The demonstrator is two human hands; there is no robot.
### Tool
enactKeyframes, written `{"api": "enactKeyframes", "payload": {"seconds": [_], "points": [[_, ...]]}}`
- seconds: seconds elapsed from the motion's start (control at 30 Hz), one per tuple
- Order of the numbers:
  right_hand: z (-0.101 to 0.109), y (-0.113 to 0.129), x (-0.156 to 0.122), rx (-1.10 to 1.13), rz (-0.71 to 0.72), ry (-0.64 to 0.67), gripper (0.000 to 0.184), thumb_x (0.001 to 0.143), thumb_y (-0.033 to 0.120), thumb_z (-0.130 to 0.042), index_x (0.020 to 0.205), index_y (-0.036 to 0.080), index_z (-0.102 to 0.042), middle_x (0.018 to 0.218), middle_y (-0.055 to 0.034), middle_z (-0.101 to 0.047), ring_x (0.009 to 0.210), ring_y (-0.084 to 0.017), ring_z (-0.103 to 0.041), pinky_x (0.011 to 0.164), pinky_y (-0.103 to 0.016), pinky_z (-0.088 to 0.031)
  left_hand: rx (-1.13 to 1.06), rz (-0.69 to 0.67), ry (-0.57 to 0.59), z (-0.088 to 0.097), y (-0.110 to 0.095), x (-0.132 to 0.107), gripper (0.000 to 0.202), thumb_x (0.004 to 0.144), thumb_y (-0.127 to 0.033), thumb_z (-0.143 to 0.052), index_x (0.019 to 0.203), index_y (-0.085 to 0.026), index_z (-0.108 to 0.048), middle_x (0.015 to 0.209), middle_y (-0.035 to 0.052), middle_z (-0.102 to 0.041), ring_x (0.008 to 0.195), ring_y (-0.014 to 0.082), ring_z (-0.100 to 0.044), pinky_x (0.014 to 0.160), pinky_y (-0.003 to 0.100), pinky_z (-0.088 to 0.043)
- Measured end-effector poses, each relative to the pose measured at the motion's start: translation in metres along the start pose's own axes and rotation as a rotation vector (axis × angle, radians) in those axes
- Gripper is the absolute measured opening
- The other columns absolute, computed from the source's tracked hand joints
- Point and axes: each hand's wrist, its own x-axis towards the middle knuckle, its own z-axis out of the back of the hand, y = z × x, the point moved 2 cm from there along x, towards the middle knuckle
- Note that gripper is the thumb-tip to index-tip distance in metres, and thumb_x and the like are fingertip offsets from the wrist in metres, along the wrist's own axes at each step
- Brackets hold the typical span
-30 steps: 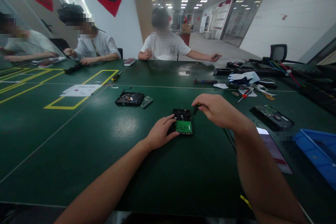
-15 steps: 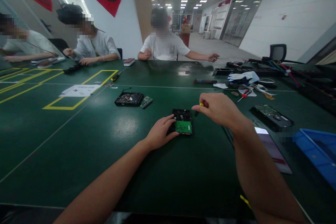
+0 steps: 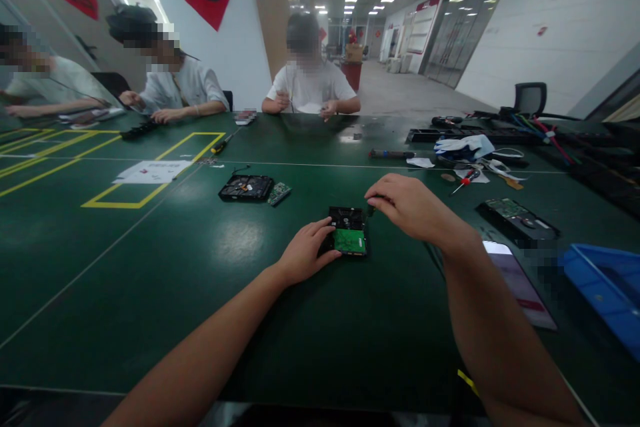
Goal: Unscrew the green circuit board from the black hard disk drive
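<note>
A black hard drive (image 3: 347, 219) with a green circuit board (image 3: 349, 241) on top lies on the green table (image 3: 150, 267) in front of me. My left hand (image 3: 305, 252) rests against the drive's left edge, its fingers curled onto it. Over the drive's right side, my right hand (image 3: 407, 203) is closed in a pinch round a small screwdriver (image 3: 371, 209). The tool's dark shaft points down at the drive's top right corner.
A second opened drive (image 3: 246, 187) and a loose board (image 3: 279, 193) lie to the left. At the right are another drive (image 3: 517, 219), a phone (image 3: 517, 283), a blue bin (image 3: 605, 287) and scattered tools (image 3: 467, 177). Three people sit across the table.
My right hand has turned slightly, so the screwdriver's yellow tip no longer shows. The person opposite has drawn the outstretched arm back in.
</note>
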Motion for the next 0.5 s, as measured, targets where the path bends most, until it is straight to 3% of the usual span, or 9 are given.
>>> {"api": "enactKeyframes", "payload": {"seconds": [0.13, 0.33, 0.5], "points": [[-0.0013, -0.0017, 0.0003, 0.010, -0.011, 0.010, 0.025, 0.102, 0.019, -0.053, 0.103, 0.016, -0.078, 0.105, -0.0108, -0.077, 0.097, -0.025, -0.071, 0.092, -0.039, -0.053, 0.004, 0.006, 0.006, -0.0001, 0.0000, 0.0001, 0.060, 0.099, -0.054, -0.066, 0.148, -0.023, -0.052, 0.162, 0.0148, -0.048, 0.147, 0.0328, -0.050, 0.121, 0.055, -0.043], [-0.0027, -0.0038, -0.0021, 0.010, -0.022, 0.010, 0.030, 0.098, 0.011, -0.052, 0.117, 0.017, -0.074, 0.120, -0.0103, -0.077, 0.109, -0.025, -0.071, 0.098, -0.038, -0.050, 0.011, -0.001, -0.006, 0.0005, -0.0010, 0.0002, 0.059, 0.100, -0.053, -0.065, 0.147, -0.021, -0.053, 0.162, 0.0156, -0.048, 0.147, 0.0319, -0.050, 0.122, 0.053, -0.042], [-0.0010, -0.0011, -0.0026, 0.005, -0.047, 0.032, 0.026, 0.097, 0.010, -0.052, 0.109, 0.018, -0.073, 0.111, -0.0087, -0.077, 0.100, -0.024, -0.071, 0.090, -0.037, -0.050, 0.003, 0.010, 0.003, 0.0010, -0.0012, 0.0003, 0.060, 0.100, -0.054, -0.064, 0.148, -0.022, -0.052, 0.163, 0.0152, -0.048, 0.147, 0.0322, -0.050, 0.121, 0.054, -0.043]]}}
